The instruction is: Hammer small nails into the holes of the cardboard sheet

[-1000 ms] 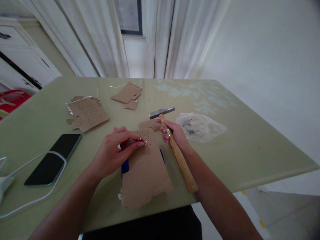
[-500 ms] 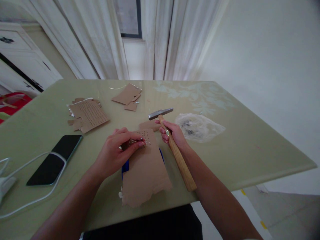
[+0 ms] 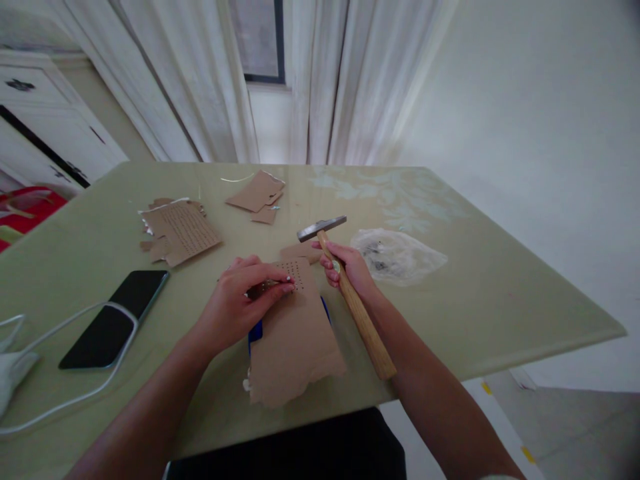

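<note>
Plastic bag [image 3: 415, 260], dark bits [image 3: 377, 255] inside, right hand [image 3: 354, 268] nearby gripping hammer [image 3: 361, 319]

The long, tan wooden hammer handle [image 3: 359, 313] looks smooth; the narrow grey metal hammer head [image 3: 321, 228] has a dull sheen. The flat brown cardboard sheet [image 3: 296, 347] is matt, with a rough, torn near edge. The crumpled see-through plastic bag [image 3: 413, 259] shines softly. The pale-green tabletop [image 3: 500, 300] is smooth and glossy, the flat black phone [image 3: 113, 320] glassy, the long white curtains [image 3: 200, 87] pleated cloth.
</note>
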Demonstrator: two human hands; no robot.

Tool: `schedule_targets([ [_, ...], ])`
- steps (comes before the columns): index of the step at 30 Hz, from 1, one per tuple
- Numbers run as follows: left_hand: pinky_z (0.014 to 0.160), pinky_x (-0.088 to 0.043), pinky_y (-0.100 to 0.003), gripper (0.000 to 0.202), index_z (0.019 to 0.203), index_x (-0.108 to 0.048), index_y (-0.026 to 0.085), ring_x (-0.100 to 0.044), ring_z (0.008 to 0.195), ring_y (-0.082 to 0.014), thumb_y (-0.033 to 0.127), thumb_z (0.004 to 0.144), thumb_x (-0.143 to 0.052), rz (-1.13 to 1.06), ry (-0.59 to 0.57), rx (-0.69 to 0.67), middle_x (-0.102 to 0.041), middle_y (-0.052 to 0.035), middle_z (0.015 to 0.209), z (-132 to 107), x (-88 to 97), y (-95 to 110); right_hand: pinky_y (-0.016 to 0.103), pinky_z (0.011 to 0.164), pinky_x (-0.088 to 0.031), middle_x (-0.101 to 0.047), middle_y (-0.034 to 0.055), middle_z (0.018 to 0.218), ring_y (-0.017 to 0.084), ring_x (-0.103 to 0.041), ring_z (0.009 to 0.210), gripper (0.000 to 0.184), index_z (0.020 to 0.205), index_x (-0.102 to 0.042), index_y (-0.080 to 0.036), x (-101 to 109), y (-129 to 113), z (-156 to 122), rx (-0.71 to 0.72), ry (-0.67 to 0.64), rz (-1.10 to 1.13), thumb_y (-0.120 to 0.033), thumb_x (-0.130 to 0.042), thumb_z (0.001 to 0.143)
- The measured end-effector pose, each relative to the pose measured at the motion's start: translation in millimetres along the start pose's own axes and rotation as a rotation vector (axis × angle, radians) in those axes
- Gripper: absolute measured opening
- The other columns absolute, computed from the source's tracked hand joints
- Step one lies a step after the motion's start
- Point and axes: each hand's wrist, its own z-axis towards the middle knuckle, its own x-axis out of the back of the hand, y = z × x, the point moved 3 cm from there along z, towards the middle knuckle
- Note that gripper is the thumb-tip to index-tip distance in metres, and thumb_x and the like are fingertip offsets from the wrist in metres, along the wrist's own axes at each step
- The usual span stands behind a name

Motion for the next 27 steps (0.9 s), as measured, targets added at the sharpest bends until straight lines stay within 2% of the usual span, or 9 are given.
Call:
schedule_targets([
  [3,0.076,-0.040,-0.035,0.011,0.098,-0.082,0.025,-0.059,0.070,-0.0162,0.033,0.102,-0.075,-0.005,0.002,-0.010,-0.075,0.0019,0.077,0,-2.0,-2,0.021,0.035,-0.033,-0.055,-0.0073,0.060,0.007,-0.044,0.038,0.045,0.112,-0.076,-0.011,-4,-12,-15,0.145,0.026,-0.155,-0.049,-0.077,0.088],
  [6,0.079,-0.041,-0.036,0.012,0.098,-0.083,0.025,-0.061,0.072,-0.0171,0.033,0.102,-0.075,-0.011,0.001,-0.019,-0.076,0.0012,0.078,0,-4.6,-5,0.021,0.034,-0.033,-0.057,-0.0067,0.061,0.008,-0.046,0.038,0.040,0.111,-0.076,-0.014,-14,-32,-48,0.275,0.035,-0.353,-0.050,-0.073,0.094],
  [8,0.081,-0.042,-0.037,0.012,0.098,-0.083,0.025,-0.061,0.072,-0.0175,0.033,0.102,-0.075,-0.020,-0.007,-0.020,-0.076,0.0008,0.077,1,-6.0,-6,0.020,0.035,-0.036,-0.059,-0.0049,0.063,0.008,-0.049,0.040,0.032,0.095,-0.073,-0.016,-26,-47,-75,0.282,-0.016,-0.506,-0.047,-0.068,0.101],
  [11,0.082,-0.043,-0.037,0.013,0.096,-0.084,0.025,-0.060,0.071,-0.0179,0.033,0.101,-0.074,-0.030,-0.016,-0.012,-0.075,-0.0001,0.076,3,-7.0,-7,0.020,0.037,-0.036,-0.057,-0.0044,0.061,0.007,-0.049,0.040,0.039,0.078,-0.062,-0.019,-48,-70,-112,0.286,-0.081,-0.722,-0.043,-0.059,0.109],
  [13,0.082,-0.043,-0.037,0.014,0.095,-0.084,0.025,-0.061,0.071,-0.0183,0.034,0.101,-0.075,-0.027,-0.015,-0.008,-0.075,-0.0005,0.076,4,-7.4,-7,0.020,0.041,-0.039,-0.057,-0.0046,0.060,0.007,-0.050,0.042,0.043,0.073,-0.057,-0.020,-62,-84,-129,0.360,-0.050,-0.846,-0.040,-0.057,0.111],
  [16,0.082,-0.042,-0.037,0.014,0.095,-0.085,0.025,-0.061,0.072,-0.0190,0.033,0.100,-0.074,-0.023,-0.012,-0.003,-0.075,-0.0008,0.076,5,-8.5,-7,0.021,0.047,-0.040,-0.058,-0.0046,0.059,0.008,-0.053,0.043,0.042,0.073,-0.055,-0.021,-77,-92,-139,0.403,-0.025,-0.988,-0.036,-0.053,0.112],
  [21,0.083,-0.041,-0.038,0.013,0.093,-0.085,0.025,-0.064,0.076,-0.0204,0.028,0.099,-0.074,-0.036,-0.062,-0.027,-0.076,-0.0006,0.075,7,-13.0,-8,0.022,0.047,-0.036,-0.056,-0.0042,0.052,0.008,-0.051,0.041,0.040,0.068,-0.055,-0.020,-90,-90,-139,0.292,-0.118,-1.268,-0.025,-0.054,0.108],
  [23,0.084,-0.043,-0.038,0.012,0.095,-0.085,0.026,-0.066,0.078,-0.0207,0.028,0.099,-0.075,-0.060,-0.067,-0.030,-0.079,-0.0010,0.079,8,-14.4,-8,0.022,0.046,-0.037,-0.058,-0.0043,0.054,0.009,-0.053,0.040,0.040,0.069,-0.056,-0.021,-91,-95,-141,0.300,-0.086,-1.257,-0.028,-0.054,0.109],
  [27,0.087,-0.046,-0.038,0.011,0.095,-0.086,0.027,-0.068,0.080,-0.0212,0.031,0.099,-0.076,-0.073,-0.061,-0.023,-0.082,-0.0017,0.085,9,-16.3,-11,0.021,0.043,-0.041,-0.059,-0.0050,0.057,0.009,-0.055,0.040,0.042,0.074,-0.054,-0.022,-86,-99,-145,0.369,0.016,-1.095,-0.038,-0.049,0.112],
])
